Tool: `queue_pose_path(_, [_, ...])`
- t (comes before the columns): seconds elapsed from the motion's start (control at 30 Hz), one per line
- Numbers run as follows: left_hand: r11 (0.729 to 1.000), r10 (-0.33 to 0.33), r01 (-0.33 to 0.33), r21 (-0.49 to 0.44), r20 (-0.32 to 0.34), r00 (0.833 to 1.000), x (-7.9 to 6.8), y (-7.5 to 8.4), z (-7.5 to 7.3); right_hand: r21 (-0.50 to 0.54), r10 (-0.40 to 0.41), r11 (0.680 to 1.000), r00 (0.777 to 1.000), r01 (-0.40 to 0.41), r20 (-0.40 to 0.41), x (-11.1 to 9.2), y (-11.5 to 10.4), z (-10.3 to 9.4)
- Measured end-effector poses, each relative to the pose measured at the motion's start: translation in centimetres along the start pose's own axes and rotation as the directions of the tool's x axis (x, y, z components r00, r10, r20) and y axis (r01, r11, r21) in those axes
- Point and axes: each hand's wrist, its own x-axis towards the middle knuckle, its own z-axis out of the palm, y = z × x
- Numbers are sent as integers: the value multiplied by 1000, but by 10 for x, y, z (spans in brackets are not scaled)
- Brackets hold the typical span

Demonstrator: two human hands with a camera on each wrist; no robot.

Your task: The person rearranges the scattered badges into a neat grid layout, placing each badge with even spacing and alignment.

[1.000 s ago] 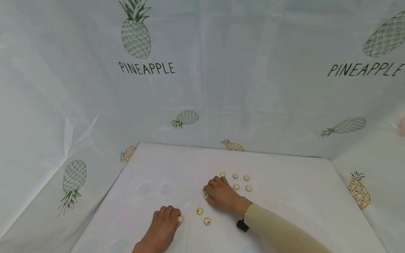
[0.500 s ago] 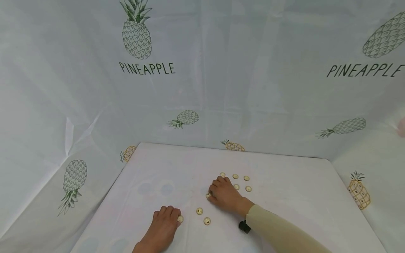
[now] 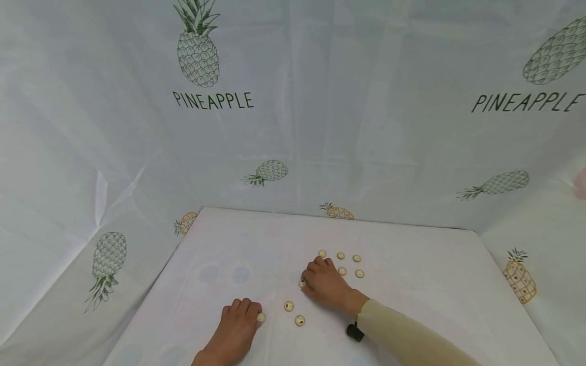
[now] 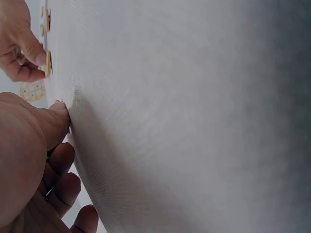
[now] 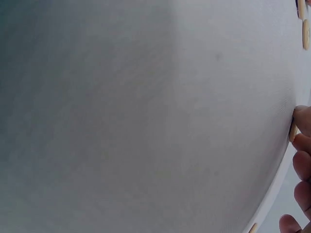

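Head view: both bare hands were down on a white-clothed table [image 3: 435, 284], pineapple-print curtain [image 3: 366, 101] behind. Right hand [image 3: 327, 285], lower half just right of centre, held a small wooden disc [image 3: 302, 283] in a narrow thumb-and-finger pinch; right wrist view had it at the right edge, close to the cloth, lifted or resting unclear. Left hand [image 3: 234, 328], lower centre-left, had fingers curled and looked to pinch a second wooden disc [image 3: 261, 317], grip narrow; thumb hid that disc in the left wrist view, so firmness couldn't be told. Two loose discs [image 3: 289, 306] lay apart between the hands, lower centre. Five far discs [image 3: 342, 271] sat past the right hand, three above two; markings too small to read. Likely trouble, as judged: thin rims gave fingertips little to hold, so an off-centre squeeze could skid or flip a disc. Right fingers were just beside the leftmost far disc; a forward push could knock it out of row. Black wrist camera [image 3: 354, 333] hung low under the right cuff and could snag cloth, shifting everything. A careless inward sweep by either hand could scatter the loose pair.
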Motion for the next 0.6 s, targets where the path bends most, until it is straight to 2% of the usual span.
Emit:
queue_pose_path(0.13, [1000, 2, -2, 0, 5, 1000, 0, 0, 0, -14, 3, 1000, 1000, -3, -2, 0, 1, 3])
queue_pose_path(0.37, [1000, -12, 12, -9, 37, 999, 1, 0, -1, 35, 9, 999, 1000, -10, 28, -2, 2, 0])
queue_pose_path(0.6, [1000, 0, 0, -7, 17, 1000, 0, 1, -3, 67, -8, 998, 1000, 6, 29, 2, 2, -4])
